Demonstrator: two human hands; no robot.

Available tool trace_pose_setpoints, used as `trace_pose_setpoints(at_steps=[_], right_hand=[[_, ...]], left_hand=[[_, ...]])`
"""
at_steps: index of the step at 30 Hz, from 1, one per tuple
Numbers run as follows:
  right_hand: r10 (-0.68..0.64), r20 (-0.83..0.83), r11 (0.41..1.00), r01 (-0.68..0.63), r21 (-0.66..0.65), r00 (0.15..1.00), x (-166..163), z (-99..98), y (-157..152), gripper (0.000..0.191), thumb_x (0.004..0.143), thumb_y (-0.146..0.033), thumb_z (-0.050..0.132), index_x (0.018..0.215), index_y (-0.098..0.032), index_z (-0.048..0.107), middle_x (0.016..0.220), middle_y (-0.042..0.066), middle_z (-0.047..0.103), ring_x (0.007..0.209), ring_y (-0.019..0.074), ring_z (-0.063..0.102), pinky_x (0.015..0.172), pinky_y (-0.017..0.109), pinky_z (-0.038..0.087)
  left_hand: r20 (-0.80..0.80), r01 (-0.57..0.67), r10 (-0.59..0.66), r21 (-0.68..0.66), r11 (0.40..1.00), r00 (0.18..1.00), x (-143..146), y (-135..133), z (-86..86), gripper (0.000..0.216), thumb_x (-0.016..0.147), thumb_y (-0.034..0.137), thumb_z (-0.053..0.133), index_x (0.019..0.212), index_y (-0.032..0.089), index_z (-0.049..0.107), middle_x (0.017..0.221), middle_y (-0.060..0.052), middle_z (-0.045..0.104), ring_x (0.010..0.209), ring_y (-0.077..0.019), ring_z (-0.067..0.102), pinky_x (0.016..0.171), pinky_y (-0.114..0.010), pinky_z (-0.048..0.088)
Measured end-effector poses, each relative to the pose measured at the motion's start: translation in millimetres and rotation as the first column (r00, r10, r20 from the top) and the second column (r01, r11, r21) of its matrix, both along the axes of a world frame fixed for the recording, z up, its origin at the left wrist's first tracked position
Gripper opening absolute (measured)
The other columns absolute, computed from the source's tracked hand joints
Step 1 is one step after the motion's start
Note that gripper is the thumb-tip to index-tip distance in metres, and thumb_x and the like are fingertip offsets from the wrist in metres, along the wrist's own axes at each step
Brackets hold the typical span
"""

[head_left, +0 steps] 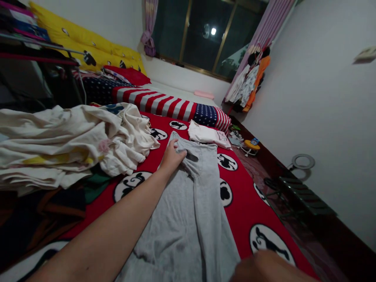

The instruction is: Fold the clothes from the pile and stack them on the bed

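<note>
A grey garment (pixel 194 211) lies spread lengthwise on a red bedspread (pixel 243 203) with black-and-white round figures. My left hand (pixel 172 155) reaches far forward and grips the garment's far end near its collar. My right hand (pixel 264 266) shows only in part at the bottom edge, resting at the near right edge of the grey garment; whether it grips the cloth is hidden.
A heap of cream clothes (pixel 67 141) lies on the left of the bed. A small folded white garment (pixel 207 135) sits beyond the grey one. A stars-and-stripes blanket (pixel 173 103) crosses the bed farther back. A folding stool (pixel 302 192) stands on the floor at right.
</note>
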State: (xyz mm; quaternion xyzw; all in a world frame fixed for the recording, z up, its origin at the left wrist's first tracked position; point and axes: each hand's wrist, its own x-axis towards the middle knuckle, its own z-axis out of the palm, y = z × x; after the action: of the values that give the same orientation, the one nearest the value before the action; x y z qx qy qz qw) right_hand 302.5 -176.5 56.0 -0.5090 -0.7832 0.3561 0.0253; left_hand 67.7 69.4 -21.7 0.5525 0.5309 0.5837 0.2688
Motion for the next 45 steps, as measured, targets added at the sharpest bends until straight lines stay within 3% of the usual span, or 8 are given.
trace_pose_setpoints(at_steps=[3,7,14,21,26,30,36,45], right_hand=[[-0.1,-0.068,0.99,0.106,0.093,0.993,5.2,16.7,77.7,0.024,0.079,-0.035,0.058,0.091,-0.019,0.072,0.077,0.003,0.069,0.068,0.0151,0.063,0.058,0.021,0.045],[-0.402,-0.291,0.859,0.468,0.21,0.868,14.2,0.6,199.2,0.024,0.074,-0.031,0.06,0.087,-0.012,0.066,0.054,-0.002,0.057,0.046,0.0112,0.052,0.046,0.021,0.039],[-0.593,-0.253,0.593,0.628,0.504,0.764,25.8,-27.9,315.4,0.018,0.063,-0.015,0.064,0.079,-0.018,0.071,0.061,0.0,0.065,0.059,0.0143,0.06,0.056,0.023,0.041],[-0.658,-0.264,0.592,0.702,0.396,0.705,33.0,-39.5,340.1,0.008,0.064,-0.018,0.064,0.069,-0.014,0.069,0.052,0.002,0.061,0.05,0.0149,0.055,0.049,0.025,0.041],[-0.709,-0.242,0.484,0.707,0.516,0.663,31.0,-36.1,338.3,0.014,0.068,-0.014,0.059,0.074,-0.013,0.071,0.071,0.01,0.068,0.073,0.0226,0.062,0.065,0.031,0.045],[-0.549,-0.191,0.514,0.509,0.69,0.814,-0.3,-30.1,330.2,0.021,0.077,-0.024,0.056,0.09,-0.018,0.072,0.091,0.008,0.069,0.088,0.0208,0.061,0.077,0.03,0.043],[-0.381,0.15,0.663,0.156,0.732,0.912,-40.9,-30.2,321.7,0.02,0.079,-0.036,0.06,0.087,-0.023,0.073,0.098,0.006,0.064,0.083,0.0188,0.06,0.066,0.026,0.04],[-0.611,0.01,0.481,0.362,0.799,0.791,-33.6,-47.1,319.4,0.022,0.082,-0.028,0.048,0.085,-0.018,0.067,0.095,0.008,0.067,0.088,0.0227,0.062,0.068,0.029,0.041]], left_hand=[[-0.268,0.04,-0.015,0.086,0.995,0.963,2.7,-10.5,4.9,0.066,0.069,0.015,0.068,0.132,0.021,0.048,0.119,-0.012,0.053,0.111,-0.0255,0.055,0.095,-0.037,0.046],[-0.479,0.129,-0.053,0.129,0.983,0.876,7.2,-20.4,8.0,0.061,0.07,0.014,0.069,0.128,0.028,0.055,0.129,-0.008,0.047,0.119,-0.0264,0.048,0.101,-0.04,0.042],[-0.451,0.082,-0.041,0.071,0.994,0.891,5.4,-16.4,5.2,0.016,0.079,0.012,0.056,0.083,0.021,0.069,0.092,-0.005,0.067,0.093,-0.0213,0.062,0.086,-0.032,0.048],[-0.188,-0.207,0.186,-0.103,0.973,0.964,-6.1,1.8,3.9,0.016,0.083,0.011,0.05,0.094,0.018,0.06,0.077,-0.007,0.068,0.079,-0.0219,0.066,0.074,-0.031,0.047],[-0.004,-0.3,0.302,-0.133,0.945,0.953,-7.9,6.9,6.2,0.021,0.082,0.015,0.052,0.103,0.018,0.053,0.092,-0.01,0.068,0.09,-0.0224,0.066,0.083,-0.033,0.048],[0.089,-0.264,0.274,-0.105,0.959,0.958,-4.7,6.3,4.9,0.033,0.08,0.015,0.056,0.112,0.016,0.049,0.109,-0.013,0.063,0.09,-0.0197,0.066,0.083,-0.031,0.05],[-0.078,-0.244,0.241,-0.031,0.969,0.967,-3.0,2.7,2.1,0.055,0.062,0.012,0.073,0.114,0.014,0.055,0.114,-0.012,0.057,0.104,-0.024,0.06,0.092,-0.036,0.048],[-0.4,-0.277,0.256,0.007,0.961,0.88,-2.1,-10.0,6.5,0.027,0.065,-0.004,0.054,0.072,0.017,0.069,0.12,-0.01,0.052,0.117,-0.0239,0.052,0.1,-0.032,0.043]])
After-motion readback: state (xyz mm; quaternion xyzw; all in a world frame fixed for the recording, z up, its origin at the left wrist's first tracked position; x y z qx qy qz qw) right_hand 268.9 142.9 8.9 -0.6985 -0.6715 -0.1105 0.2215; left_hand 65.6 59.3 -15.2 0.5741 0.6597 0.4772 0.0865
